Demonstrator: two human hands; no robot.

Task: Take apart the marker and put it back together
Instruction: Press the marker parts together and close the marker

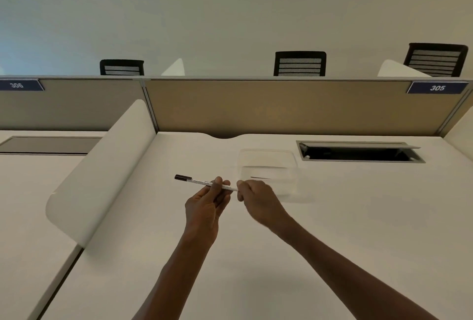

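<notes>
A slim white marker (198, 181) with a dark cap on its left end is held level above the white desk (332, 217). My left hand (207, 204) pinches the barrel near its middle between thumb and fingers. My right hand (256, 199) grips the marker's right end, which is hidden inside its curled fingers. The dark cap (183, 177) sticks out free to the left.
A clear plastic container (267, 168) stands on the desk just behind my right hand. An open cable hatch (358, 152) lies at the back right. A white side divider (102, 166) rises on the left, a tan partition (281, 107) at the back.
</notes>
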